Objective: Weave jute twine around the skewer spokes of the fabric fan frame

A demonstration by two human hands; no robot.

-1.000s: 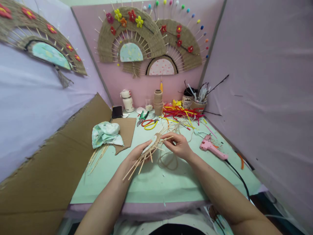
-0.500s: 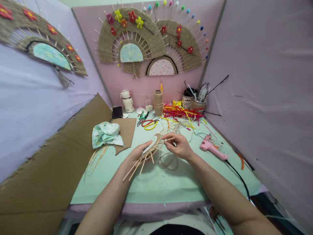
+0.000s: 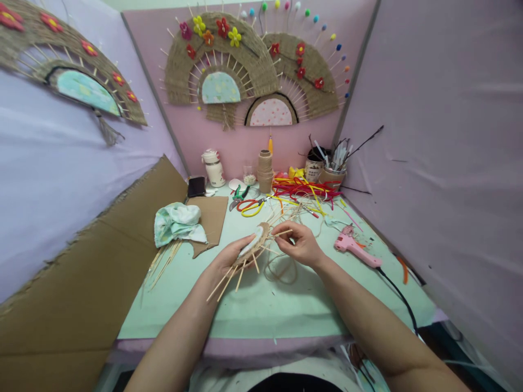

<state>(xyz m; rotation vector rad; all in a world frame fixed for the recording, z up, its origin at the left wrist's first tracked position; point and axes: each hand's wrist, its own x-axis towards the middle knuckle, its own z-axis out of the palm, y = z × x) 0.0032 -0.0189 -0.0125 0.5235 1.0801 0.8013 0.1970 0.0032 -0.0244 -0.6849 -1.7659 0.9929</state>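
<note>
- Head view: one half-made fan (image 3: pixel 254 245) of splayed sticks is held just above the middle of the bench (image 3: pixel 261 310)
- Left hand (image 3: pixel 229 260) comes in from the near left, palm up, its fingers curled around the fan's near edge
- Right hand (image 3: pixel 301 246) reaches in from the near right, its fingers pinching one stick (image 3: pixel 284 233) at the fan's right side
- One twine loop (image 3: pixel 281 268) lies on the bench under the hands
- One pink glue gun (image 3: pixel 353 247) lies to the right, apart from the right hand
- One crumpled cloth (image 3: pixel 177 223) lies to the left
- Three finished fans hang on the walls: one on the left wall (image 3: pixel 69 71) and two on the far wall (image 3: pixel 220 54)
</note>
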